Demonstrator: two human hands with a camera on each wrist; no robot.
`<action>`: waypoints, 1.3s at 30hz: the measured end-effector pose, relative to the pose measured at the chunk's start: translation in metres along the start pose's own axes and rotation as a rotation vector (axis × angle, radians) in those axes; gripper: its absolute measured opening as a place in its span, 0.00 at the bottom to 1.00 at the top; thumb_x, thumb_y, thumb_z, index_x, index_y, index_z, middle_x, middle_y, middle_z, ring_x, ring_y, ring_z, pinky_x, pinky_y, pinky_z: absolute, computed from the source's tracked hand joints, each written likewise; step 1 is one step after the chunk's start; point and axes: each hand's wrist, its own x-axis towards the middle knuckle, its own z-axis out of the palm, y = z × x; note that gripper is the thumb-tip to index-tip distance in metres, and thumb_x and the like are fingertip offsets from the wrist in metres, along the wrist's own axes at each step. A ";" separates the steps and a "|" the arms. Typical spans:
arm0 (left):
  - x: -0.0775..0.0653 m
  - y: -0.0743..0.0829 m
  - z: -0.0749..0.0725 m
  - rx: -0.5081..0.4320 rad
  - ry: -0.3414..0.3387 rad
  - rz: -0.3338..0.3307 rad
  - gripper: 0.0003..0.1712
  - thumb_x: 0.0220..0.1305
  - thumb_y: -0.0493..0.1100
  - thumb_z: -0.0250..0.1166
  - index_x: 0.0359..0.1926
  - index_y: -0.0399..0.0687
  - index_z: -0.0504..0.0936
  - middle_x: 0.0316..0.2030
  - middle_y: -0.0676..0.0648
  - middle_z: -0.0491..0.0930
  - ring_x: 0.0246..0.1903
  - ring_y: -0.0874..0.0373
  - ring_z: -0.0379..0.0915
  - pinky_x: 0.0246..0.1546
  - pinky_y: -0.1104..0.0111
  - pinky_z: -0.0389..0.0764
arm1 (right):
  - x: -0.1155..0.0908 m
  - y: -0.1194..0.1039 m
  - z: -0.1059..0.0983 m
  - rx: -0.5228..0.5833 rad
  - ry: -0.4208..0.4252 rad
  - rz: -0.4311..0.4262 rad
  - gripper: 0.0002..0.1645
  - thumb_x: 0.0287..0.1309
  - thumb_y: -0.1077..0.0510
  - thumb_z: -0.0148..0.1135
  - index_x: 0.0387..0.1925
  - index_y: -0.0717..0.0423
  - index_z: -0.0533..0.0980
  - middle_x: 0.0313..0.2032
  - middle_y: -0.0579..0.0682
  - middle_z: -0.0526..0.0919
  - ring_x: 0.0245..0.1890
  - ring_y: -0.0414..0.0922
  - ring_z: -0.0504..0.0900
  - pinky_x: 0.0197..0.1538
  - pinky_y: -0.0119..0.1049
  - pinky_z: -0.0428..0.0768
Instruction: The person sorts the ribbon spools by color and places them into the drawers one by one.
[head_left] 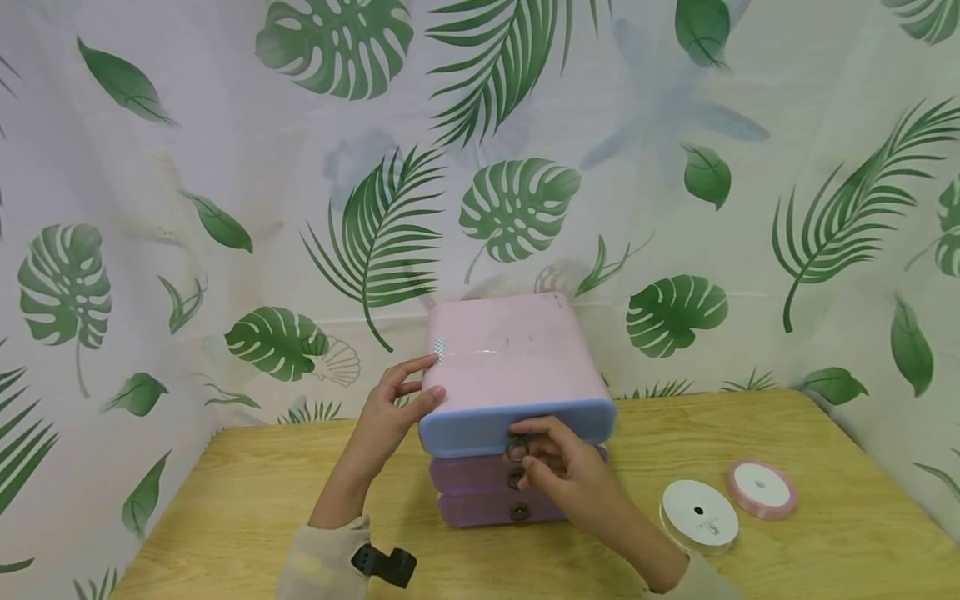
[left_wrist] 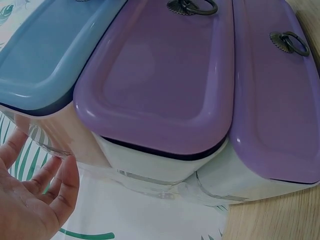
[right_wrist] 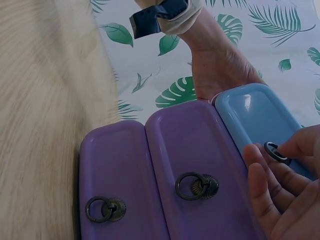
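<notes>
A small drawer cabinet with a pink top (head_left: pixel 517 358) has a blue drawer front (head_left: pixel 472 432) above two purple drawer fronts (left_wrist: pixel 160 80). Each front carries a dark metal ring pull. My right hand (head_left: pixel 566 471) pinches the blue drawer's ring pull (right_wrist: pixel 276 152) between thumb and fingers. At the left side of the top tier, my left hand (head_left: pixel 390 412) steadies the cabinet, its thumb on the top edge and its relaxed fingertips (left_wrist: pixel 67 162) against the side wall. The ring pulls (right_wrist: pixel 202 186) on the purple fronts hang free.
A white ribbon spool (head_left: pixel 699 512) and a pink-edged ribbon spool (head_left: pixel 761 488) lie to the right on the wooden table (head_left: pixel 262 500). Behind the cabinet hangs a leaf-print cloth (head_left: pixel 630 208). A black band (head_left: pixel 384 566) is on my left sleeve.
</notes>
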 end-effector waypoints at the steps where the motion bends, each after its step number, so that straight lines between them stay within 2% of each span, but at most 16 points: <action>1: 0.000 0.000 0.000 -0.002 0.000 -0.001 0.30 0.63 0.48 0.64 0.66 0.59 0.71 0.69 0.47 0.59 0.64 0.46 0.62 0.53 0.57 0.78 | -0.001 0.001 0.000 -0.009 0.002 -0.002 0.19 0.65 0.68 0.52 0.57 0.67 0.67 0.43 0.68 0.81 0.34 0.41 0.85 0.39 0.41 0.84; 5: -0.001 -0.001 -0.001 -0.005 0.000 -0.004 0.30 0.63 0.47 0.64 0.66 0.59 0.71 0.69 0.47 0.59 0.64 0.46 0.62 0.52 0.57 0.78 | -0.005 0.005 -0.002 -0.030 0.016 -0.009 0.19 0.65 0.67 0.53 0.57 0.65 0.68 0.43 0.67 0.82 0.32 0.37 0.84 0.35 0.38 0.84; 11: 0.000 0.000 -0.002 0.006 0.002 0.002 0.29 0.63 0.48 0.64 0.66 0.59 0.71 0.69 0.47 0.59 0.64 0.46 0.62 0.52 0.57 0.78 | -0.011 0.007 -0.005 -0.006 0.004 0.002 0.20 0.67 0.65 0.53 0.58 0.66 0.66 0.43 0.69 0.82 0.32 0.35 0.83 0.34 0.35 0.82; 18: 0.000 0.001 -0.002 0.004 0.002 0.006 0.30 0.63 0.48 0.64 0.66 0.59 0.71 0.69 0.47 0.59 0.64 0.46 0.62 0.52 0.57 0.78 | -0.021 0.014 -0.010 0.001 -0.018 0.011 0.18 0.67 0.67 0.50 0.57 0.70 0.66 0.46 0.71 0.80 0.33 0.37 0.83 0.33 0.33 0.81; 28: 0.001 0.002 -0.002 0.006 0.005 0.017 0.29 0.64 0.48 0.63 0.66 0.60 0.71 0.69 0.47 0.59 0.64 0.46 0.62 0.52 0.57 0.79 | -0.027 0.026 -0.013 -0.004 -0.040 0.104 0.18 0.66 0.66 0.52 0.56 0.69 0.68 0.54 0.72 0.75 0.38 0.40 0.85 0.43 0.33 0.84; 34: 0.001 0.000 -0.001 -0.001 -0.005 0.014 0.30 0.63 0.48 0.63 0.66 0.59 0.70 0.69 0.47 0.59 0.64 0.46 0.62 0.52 0.57 0.79 | -0.029 0.034 -0.011 -0.033 -0.018 0.069 0.18 0.63 0.68 0.53 0.54 0.70 0.70 0.52 0.72 0.76 0.34 0.37 0.84 0.40 0.35 0.84; 39: 0.000 -0.001 0.000 0.006 0.001 0.017 0.30 0.64 0.48 0.63 0.66 0.59 0.70 0.69 0.47 0.59 0.64 0.45 0.62 0.52 0.56 0.79 | -0.030 0.038 -0.006 -0.051 -0.007 0.089 0.18 0.61 0.69 0.54 0.53 0.67 0.71 0.51 0.71 0.78 0.33 0.39 0.85 0.37 0.32 0.83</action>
